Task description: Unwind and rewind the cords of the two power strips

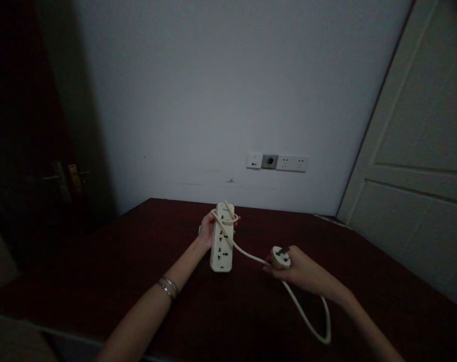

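Observation:
My left hand [206, 230] grips a cream power strip [222, 242] from behind, holding it above the dark red table [100, 281] with its sockets facing me. The strip's cream cord [307, 322] loops round its far end, runs right and hangs in a curve below my right wrist. My right hand [301, 271] is closed on the round plug [280, 257], whose prongs point up and to the right.
A row of wall sockets [277, 162] sits on the white wall just above the table's far edge. A pale door [420, 166] stands at the right. A dark door with a handle [64, 178] is at the left.

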